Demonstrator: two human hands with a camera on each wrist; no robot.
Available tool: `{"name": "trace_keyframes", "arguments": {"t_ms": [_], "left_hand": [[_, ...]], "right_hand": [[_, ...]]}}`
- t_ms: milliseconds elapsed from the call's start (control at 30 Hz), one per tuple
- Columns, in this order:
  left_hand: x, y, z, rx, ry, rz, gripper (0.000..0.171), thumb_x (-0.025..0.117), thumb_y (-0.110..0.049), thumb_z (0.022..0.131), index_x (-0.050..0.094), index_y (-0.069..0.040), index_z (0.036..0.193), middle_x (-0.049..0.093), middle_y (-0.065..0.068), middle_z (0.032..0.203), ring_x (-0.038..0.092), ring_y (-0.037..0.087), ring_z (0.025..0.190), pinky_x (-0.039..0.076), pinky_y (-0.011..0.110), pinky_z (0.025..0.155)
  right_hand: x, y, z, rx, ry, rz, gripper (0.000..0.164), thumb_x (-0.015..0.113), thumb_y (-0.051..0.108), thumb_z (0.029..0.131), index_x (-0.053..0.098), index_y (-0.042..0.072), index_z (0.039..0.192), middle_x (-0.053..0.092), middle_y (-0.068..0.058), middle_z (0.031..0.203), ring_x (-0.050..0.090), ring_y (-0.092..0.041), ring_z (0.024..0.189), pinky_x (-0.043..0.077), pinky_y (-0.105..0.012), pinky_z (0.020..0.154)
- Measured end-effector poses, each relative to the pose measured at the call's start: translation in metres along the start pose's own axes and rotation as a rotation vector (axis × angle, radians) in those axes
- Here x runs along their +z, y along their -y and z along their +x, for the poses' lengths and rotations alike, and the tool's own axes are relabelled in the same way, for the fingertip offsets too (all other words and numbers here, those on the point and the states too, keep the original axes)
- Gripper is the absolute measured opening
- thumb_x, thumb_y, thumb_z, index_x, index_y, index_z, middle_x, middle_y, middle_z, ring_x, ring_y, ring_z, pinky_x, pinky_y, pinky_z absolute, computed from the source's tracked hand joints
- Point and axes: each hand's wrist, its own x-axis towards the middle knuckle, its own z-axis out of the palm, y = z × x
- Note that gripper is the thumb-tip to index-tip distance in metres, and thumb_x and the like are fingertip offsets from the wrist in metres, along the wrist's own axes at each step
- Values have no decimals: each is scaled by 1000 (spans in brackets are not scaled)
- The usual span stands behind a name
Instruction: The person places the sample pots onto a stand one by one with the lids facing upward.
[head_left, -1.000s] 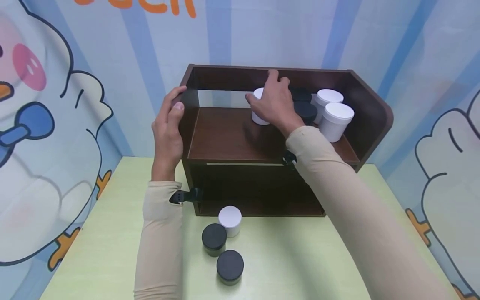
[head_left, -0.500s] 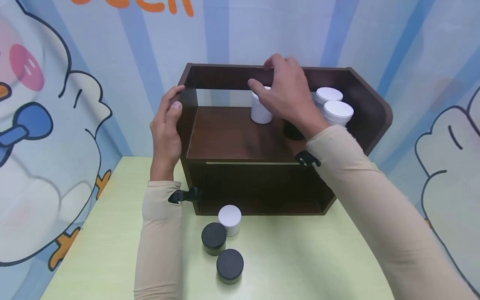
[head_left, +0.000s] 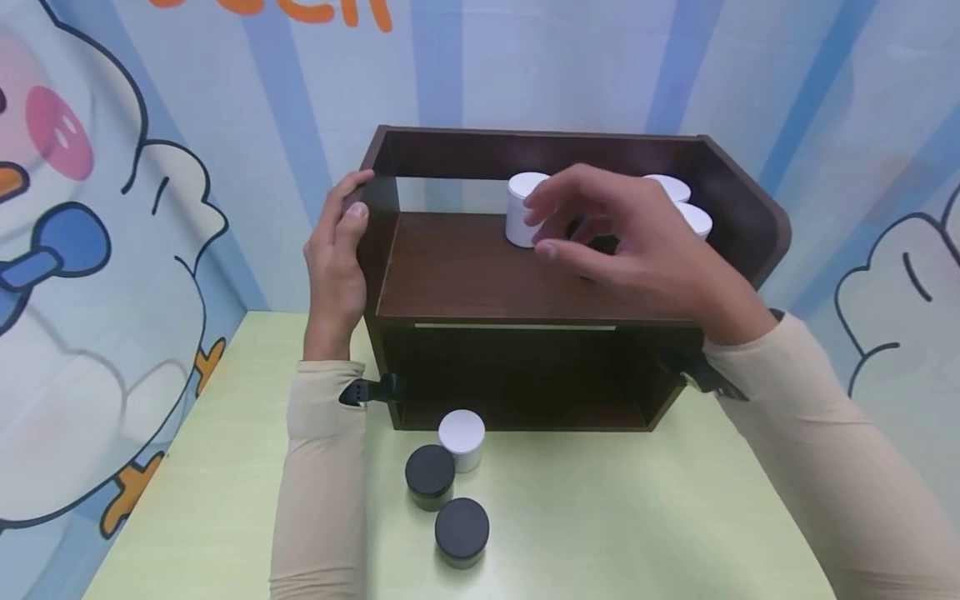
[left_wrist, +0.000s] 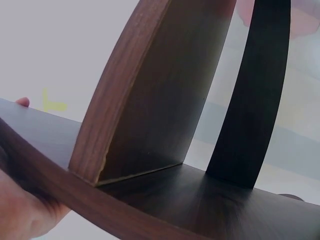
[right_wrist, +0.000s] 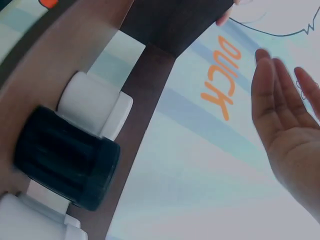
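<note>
My left hand (head_left: 335, 267) grips the left side panel of a dark brown two-level wooden shelf (head_left: 450, 267); part of that hand (left_wrist: 30, 210) shows at the panel in the left wrist view. Above the upper level, my right hand (head_left: 637, 242) hovers with loosely bent fingers, holding nothing. Close by its fingertips stands a white lidded jar (head_left: 521, 217). Behind the hand, two white jars (head_left: 697, 220) show partly at the right end. The right wrist view has a black jar (right_wrist: 65, 157) between white ones, with the right hand (right_wrist: 287, 120) apart from them.
On the pale green table (head_left: 600, 517), in front of the shelf, a white jar (head_left: 461, 435) stands with two black-lidded jars (head_left: 430, 473). A blue striped cartoon backdrop (head_left: 480, 67) rises behind the shelf.
My right hand has drawn back from over the jars, rightward and nearer to me, its fingers now pointing left. The left hand stays on the panel. The jars on the table have not moved.
</note>
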Motion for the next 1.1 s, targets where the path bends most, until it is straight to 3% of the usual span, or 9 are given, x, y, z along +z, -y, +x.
{"name": "trace_keyframes", "arguments": {"t_ms": [133, 333, 533, 733, 1100], "left_hand": [[-1, 0, 0, 4, 1, 4, 48, 38, -48, 98, 54, -34, 142, 56, -3, 147, 53, 18, 125, 43, 47, 103], [-1, 1, 0, -4, 2, -2, 48, 38, -48, 99, 54, -35, 142, 54, -5, 147, 52, 13, 123, 43, 42, 101], [-3, 0, 0, 4, 0, 9, 49, 37, -48, 98, 54, -33, 142, 53, -5, 149, 51, 16, 127, 41, 49, 105], [-5, -1, 0, 0, 2, 8, 49, 37, -47, 98, 54, -32, 142, 51, -4, 149, 50, 21, 129, 42, 48, 105], [-7, 0, -2, -9, 12, -7, 48, 38, -47, 98, 54, -33, 142, 53, -3, 146, 51, 14, 121, 45, 38, 97]], "right_hand": [[6, -3, -13, -112, 49, 91, 35, 74, -1, 84, 66, 6, 118, 71, -1, 102, 67, -8, 86, 55, -19, 79], [24, -7, -30, -150, 84, 221, 41, 77, -6, 79, 67, 5, 118, 72, -4, 104, 69, -12, 88, 58, -23, 78], [46, -14, -44, -215, 121, 293, 44, 79, -5, 78, 66, 5, 118, 72, -6, 104, 70, -13, 91, 58, -27, 74], [71, -21, -58, -143, 162, 330, 44, 80, 2, 81, 65, 10, 121, 73, -1, 107, 69, -11, 95, 58, -29, 73], [117, -34, -81, -22, 255, 399, 41, 80, 13, 84, 65, 12, 123, 73, -2, 107, 69, -13, 95, 59, -30, 76]]}}
